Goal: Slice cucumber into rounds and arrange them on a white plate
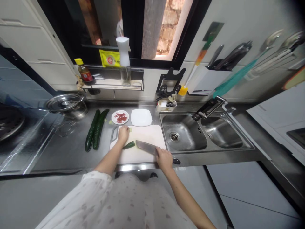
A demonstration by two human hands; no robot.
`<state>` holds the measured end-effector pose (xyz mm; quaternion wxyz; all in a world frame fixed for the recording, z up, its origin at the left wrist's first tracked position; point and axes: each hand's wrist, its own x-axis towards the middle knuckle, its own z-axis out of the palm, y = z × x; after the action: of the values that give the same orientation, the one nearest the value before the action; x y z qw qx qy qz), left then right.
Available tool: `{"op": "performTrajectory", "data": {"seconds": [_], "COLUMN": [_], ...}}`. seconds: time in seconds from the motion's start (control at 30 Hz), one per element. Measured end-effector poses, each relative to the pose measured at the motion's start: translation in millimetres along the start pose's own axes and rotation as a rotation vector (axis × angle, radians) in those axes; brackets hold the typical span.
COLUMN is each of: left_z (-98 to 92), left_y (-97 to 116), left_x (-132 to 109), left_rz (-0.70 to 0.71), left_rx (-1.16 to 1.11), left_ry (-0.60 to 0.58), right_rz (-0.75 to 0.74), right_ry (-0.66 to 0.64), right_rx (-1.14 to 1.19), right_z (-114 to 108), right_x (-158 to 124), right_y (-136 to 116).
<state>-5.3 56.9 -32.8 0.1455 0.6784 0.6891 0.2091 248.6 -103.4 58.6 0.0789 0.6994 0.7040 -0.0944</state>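
Note:
My left hand (123,135) is over the upper left of the white cutting board (147,156), its fingers closed at a small pale cucumber slice (130,129). A short piece of cut cucumber (129,145) lies on the board, just below and right of that hand. My right hand (164,158) grips the black handle of a kitchen knife (145,147). The broad blade lies low over the board and points left, its tip close to the cucumber piece. The handle's end sticks out past my right hand.
Two whole cucumbers (97,128) lie left of the board. Behind it stand a plate of chopped red bits (120,117) and a white square dish (141,117). A double sink (188,132) adjoins on the right. A lidded steel pot (68,105) is at the back left.

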Motion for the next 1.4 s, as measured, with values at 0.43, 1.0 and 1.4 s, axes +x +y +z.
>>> {"op": "performTrajectory", "data": {"seconds": [0.43, 1.0, 1.4], "left_z": [-3.2, -7.4, -7.6], "left_y": [-17, -11, -18], "left_x": [-22, -21, -37], "left_rz": [-0.029, -0.064, -0.12], "left_rx": [-0.02, 0.061, -0.085], "left_ry": [0.128, 0.053, 0.159], "right_rz": [0.021, 0.015, 0.015], "right_ry": [-0.009, 0.002, -0.011], "right_rx": [0.015, 0.015, 0.036], "right_z": [0, -1, -3], "right_x": [-3, -3, -3], "right_y": [0, -1, -2]}}
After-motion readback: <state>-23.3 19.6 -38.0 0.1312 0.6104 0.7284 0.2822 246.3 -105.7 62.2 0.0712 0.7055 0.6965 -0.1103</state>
